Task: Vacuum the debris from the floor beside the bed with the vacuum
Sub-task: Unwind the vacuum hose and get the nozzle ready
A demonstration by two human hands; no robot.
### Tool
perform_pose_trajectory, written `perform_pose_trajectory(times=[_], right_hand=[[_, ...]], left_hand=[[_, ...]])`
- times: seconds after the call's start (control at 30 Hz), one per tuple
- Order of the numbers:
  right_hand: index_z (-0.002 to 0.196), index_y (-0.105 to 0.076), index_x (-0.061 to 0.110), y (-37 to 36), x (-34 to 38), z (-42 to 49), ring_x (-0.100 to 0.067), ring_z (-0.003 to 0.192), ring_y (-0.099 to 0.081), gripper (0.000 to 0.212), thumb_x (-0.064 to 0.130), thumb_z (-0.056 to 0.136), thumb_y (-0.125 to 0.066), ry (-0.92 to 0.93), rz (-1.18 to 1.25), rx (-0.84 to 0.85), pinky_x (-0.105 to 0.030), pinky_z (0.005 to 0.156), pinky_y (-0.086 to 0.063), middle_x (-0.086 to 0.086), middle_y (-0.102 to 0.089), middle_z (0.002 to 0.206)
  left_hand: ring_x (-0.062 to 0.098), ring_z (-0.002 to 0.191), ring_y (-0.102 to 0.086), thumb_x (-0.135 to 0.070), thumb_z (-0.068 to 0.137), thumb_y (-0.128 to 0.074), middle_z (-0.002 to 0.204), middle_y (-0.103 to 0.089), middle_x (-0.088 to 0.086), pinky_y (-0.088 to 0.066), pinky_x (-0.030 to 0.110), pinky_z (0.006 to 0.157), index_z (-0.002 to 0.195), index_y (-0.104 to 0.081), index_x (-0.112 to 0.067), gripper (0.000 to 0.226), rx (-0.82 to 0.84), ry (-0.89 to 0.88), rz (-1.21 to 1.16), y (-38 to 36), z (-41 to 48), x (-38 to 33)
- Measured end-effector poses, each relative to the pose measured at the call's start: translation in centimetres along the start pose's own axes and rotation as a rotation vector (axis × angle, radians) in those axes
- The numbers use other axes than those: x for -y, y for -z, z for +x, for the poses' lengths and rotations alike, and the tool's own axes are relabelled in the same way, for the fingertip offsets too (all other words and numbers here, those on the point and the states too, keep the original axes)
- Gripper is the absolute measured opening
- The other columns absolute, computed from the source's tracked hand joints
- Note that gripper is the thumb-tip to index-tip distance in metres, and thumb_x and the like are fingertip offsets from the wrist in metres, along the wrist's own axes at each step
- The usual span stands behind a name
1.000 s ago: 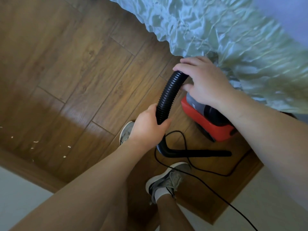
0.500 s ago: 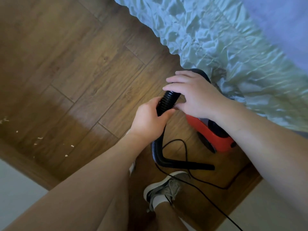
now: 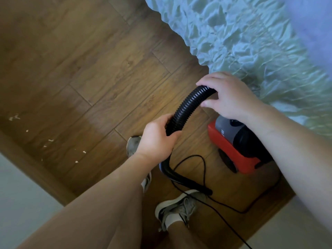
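- the vacuum [image 3: 235, 146], a small red and grey canister, sits on the wood floor [image 3: 80, 69] right beside the bed's rumpled pale cover [image 3: 251, 42].
- its black ribbed hose [image 3: 186, 108] arches up from the canister side and runs down to a smooth curved wand [image 3: 181, 178] that lies low over the floor near the shoes.
- the left hand [image 3: 158, 139] is wrapped closed around the lower stretch of the hose; the right hand [image 3: 228, 96] is curled over the top of the arch, fingers pinching it.
- the hose looks light and bendy, so it probably flops and twists when held on the ribs; the rigid wand seems the better place to grip for steering the nozzle.
- the canister looks compact and likely light enough to drag by the hose, though it could tip.
- a thin black cord [image 3: 203, 168] loops on the floor around the wand and past the grey shoe [image 3: 179, 211], a likely snag.
- the debris [image 3: 48, 141], pale scattered flecks, lies well apart to the left near the floor's edge, untouched so far.
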State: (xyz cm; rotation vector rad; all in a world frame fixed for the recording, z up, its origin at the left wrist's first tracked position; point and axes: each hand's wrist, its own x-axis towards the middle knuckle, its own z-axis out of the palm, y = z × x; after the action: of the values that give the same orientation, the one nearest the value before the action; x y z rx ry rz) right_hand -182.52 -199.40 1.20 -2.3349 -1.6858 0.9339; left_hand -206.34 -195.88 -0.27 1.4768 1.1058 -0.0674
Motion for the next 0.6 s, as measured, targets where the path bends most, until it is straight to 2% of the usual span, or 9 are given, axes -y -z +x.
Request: perform_pose_trajectory(times=[0.1, 0.17, 0.27, 0.33, 0.43, 0.6], right_hand=[[0.138, -0.057, 0.026, -0.1, 0.9, 0.1, -0.018, 0.137, -0.038, 0.06, 0.027, 0.082, -0.079, 0.039, -0.047, 0.038, -0.033, 0.116, -0.024, 0.008, -0.051, 0.144], [0.139, -0.056, 0.027, -0.3, 1.8, 0.2, -0.02, 0.142, -0.033, 0.064, 0.029, 0.08, -0.081, 0.104, -0.106, 0.089, -0.038, 0.12, -0.017, 0.007, -0.049, 0.147], [0.137, -0.059, 0.03, -0.6, 3.2, 0.5, -0.021, 0.145, -0.03, 0.06, 0.03, 0.081, -0.08, 0.152, -0.144, 0.121, -0.051, 0.123, -0.01, 0.007, -0.051, 0.146], [0.134, -0.062, 0.028, -0.5, 3.7, 0.9, -0.021, 0.142, -0.035, 0.056, 0.026, 0.082, -0.08, 0.175, -0.14, 0.11, -0.051, 0.122, -0.012, 0.007, -0.055, 0.141], [0.127, -0.066, 0.026, 0.1, 4.1, 1.6, -0.021, 0.129, -0.045, 0.049, 0.026, 0.081, -0.081, 0.189, -0.132, 0.092, -0.048, 0.119, -0.021, 0.006, -0.061, 0.128], [0.12, -0.068, 0.026, 1.7, 3.6, 2.5, -0.021, 0.119, -0.049, 0.041, 0.028, 0.081, -0.08, 0.141, -0.101, 0.022, -0.037, 0.108, -0.03, 0.007, -0.064, 0.121]], left_hand=[[-0.009, 0.101, -0.059, -0.019, 0.093, -0.071, 0.107, -0.061, -0.026, -0.049, 0.013, 0.092, 0.137, -0.058, -0.029, 0.047, -0.001, -0.056, 0.015, 0.2, 0.2, -0.1], [-0.014, 0.098, -0.058, -0.019, 0.093, -0.07, 0.107, -0.063, -0.023, -0.044, 0.003, 0.083, 0.134, -0.06, -0.028, 0.043, -0.008, -0.094, 0.023, 0.5, 0.5, -0.4], [-0.004, 0.095, -0.062, -0.02, 0.093, -0.069, 0.103, -0.069, -0.015, -0.047, 0.008, 0.078, 0.124, -0.064, -0.028, 0.032, -0.024, -0.124, 0.034, 1.2, 1.2, -1.1], [0.0, 0.092, -0.062, -0.021, 0.093, -0.069, 0.099, -0.069, -0.013, -0.048, 0.012, 0.077, 0.121, -0.065, -0.029, 0.029, -0.033, -0.133, 0.042, 1.8, 1.6, -1.5], [-0.006, 0.096, -0.061, -0.022, 0.093, -0.071, 0.101, -0.068, -0.017, -0.044, 0.005, 0.077, 0.126, -0.064, -0.029, 0.035, -0.055, -0.13, 0.018, 2.4, 2.1, -1.8], [-0.016, 0.093, -0.054, -0.018, 0.09, -0.074, 0.099, -0.061, -0.026, -0.039, -0.002, 0.075, 0.13, -0.061, -0.03, 0.044, -0.054, -0.079, 0.034, 2.9, 1.9, -1.1]])
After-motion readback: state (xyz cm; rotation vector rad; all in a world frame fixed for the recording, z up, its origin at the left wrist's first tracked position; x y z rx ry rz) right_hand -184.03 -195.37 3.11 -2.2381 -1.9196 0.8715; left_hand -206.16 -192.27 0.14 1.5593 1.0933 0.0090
